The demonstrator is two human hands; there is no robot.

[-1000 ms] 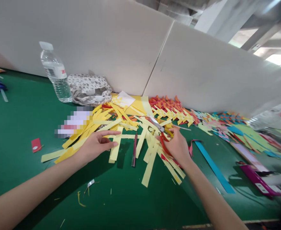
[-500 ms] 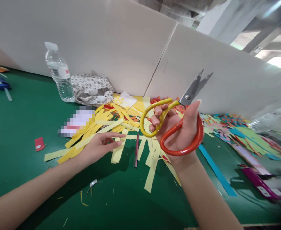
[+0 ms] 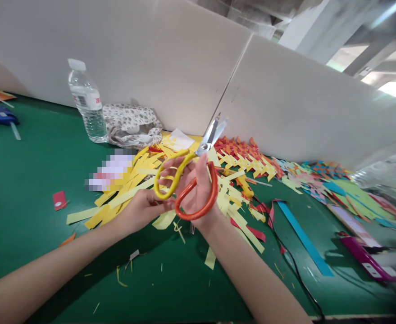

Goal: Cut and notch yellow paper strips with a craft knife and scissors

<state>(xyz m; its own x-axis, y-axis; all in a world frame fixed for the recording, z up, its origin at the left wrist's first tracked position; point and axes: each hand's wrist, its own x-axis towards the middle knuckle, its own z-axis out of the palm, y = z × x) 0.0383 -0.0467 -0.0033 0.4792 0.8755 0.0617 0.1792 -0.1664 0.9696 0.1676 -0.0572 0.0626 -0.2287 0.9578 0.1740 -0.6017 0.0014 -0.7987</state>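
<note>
1. Yellow paper strips (image 3: 130,193): spread in a loose heap across the green tabletop (image 3: 49,261), in front of the pale partition (image 3: 133,54) and around both hands.
2. Left hand (image 3: 145,207): low at the heap's near edge, thumb and fingers drawn together just beside a pale strip (image 3: 164,220); cannot tell if gripping any paper.
3. Scissors (image 3: 202,148): raised above the heap, blades slightly parted, tips up toward the partition, apart from the paper. Judged as readying paper with scissors at hand, no cut under way. For a cut next, would call for turning the blades down and steadying a strip.
4. Right hand (image 3: 193,199): palm up, grasping the scissors by yellow and red handles.
5. Farther right: woven red-and-yellow pieces (image 3: 248,157), then a blue strip (image 3: 304,236) lying flat.
</note>
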